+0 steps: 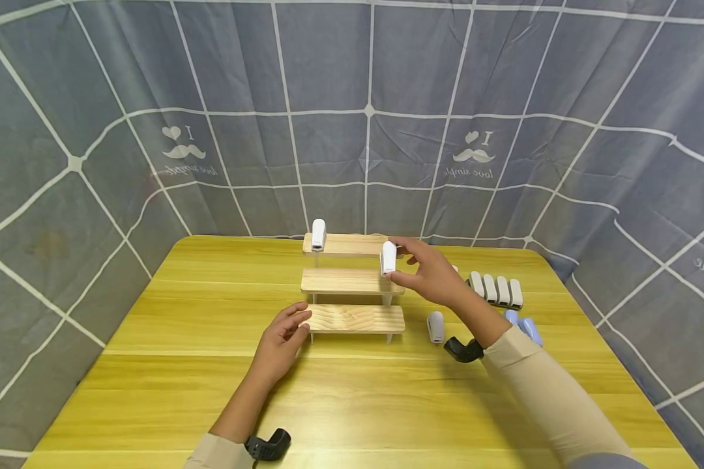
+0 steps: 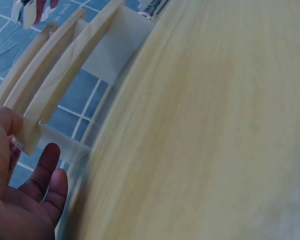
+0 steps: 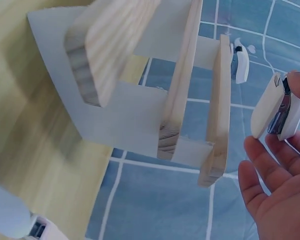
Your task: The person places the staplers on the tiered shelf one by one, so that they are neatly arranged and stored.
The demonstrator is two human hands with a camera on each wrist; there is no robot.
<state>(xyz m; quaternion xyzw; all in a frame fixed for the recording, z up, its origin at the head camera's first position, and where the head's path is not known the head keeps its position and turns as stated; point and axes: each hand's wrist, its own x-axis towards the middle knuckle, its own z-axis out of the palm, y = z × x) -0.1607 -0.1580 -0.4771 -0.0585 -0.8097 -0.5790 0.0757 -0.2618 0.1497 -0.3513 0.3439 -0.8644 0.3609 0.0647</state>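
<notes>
A three-step wooden display shelf (image 1: 352,319) with pale side supports stands on the table. My left hand (image 1: 281,342) grips the left end of its lowest board, thumb at the front corner, as the left wrist view shows up close. My right hand (image 1: 428,270) pinches a small white stapler (image 1: 388,258) between thumb and fingers, above the right end of the upper boards. In the right wrist view this stapler (image 3: 271,107) hangs clear of the boards. A second white stapler (image 1: 319,234) stands on the top board at its left end.
Right of the shelf, a white stapler (image 1: 436,327) lies on the yellow wood-grain table (image 1: 352,404). Farther right is a row of several white staplers (image 1: 488,288), with blue staplers (image 1: 530,330) in front, partly behind my right forearm. A grey checked curtain (image 1: 328,150) hangs behind.
</notes>
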